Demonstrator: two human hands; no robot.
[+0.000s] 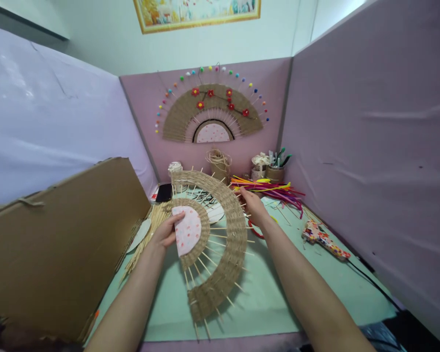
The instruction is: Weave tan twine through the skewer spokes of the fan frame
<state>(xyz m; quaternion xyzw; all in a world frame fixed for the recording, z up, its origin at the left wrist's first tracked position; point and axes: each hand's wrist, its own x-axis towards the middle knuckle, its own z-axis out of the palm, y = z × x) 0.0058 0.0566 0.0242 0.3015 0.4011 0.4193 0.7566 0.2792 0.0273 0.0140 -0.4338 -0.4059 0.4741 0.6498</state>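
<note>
A woven twine fan [236, 234] on thin wooden sticks is held up over the table, turned on its side with its straight edge to the left. My left hand [166, 231] grips it at the pink spotted half-circle [188, 230], thumb on the front and the other fingers behind. At the upper right of the outer band, my right hand [252, 205] has its fingers closed around the rim by the stick ends; the fingertips are partly hidden. Bare stick tips stick out beyond the band.
A finished fan [212, 100] with red flowers and pompoms hangs on the pink back panel. Colourful pipe cleaners [271, 190], a twine roll [220, 166] and a pen pot [275, 172] stand behind. A glue gun [324, 239] lies right; cardboard [66, 244] and sticks [146, 234] are left.
</note>
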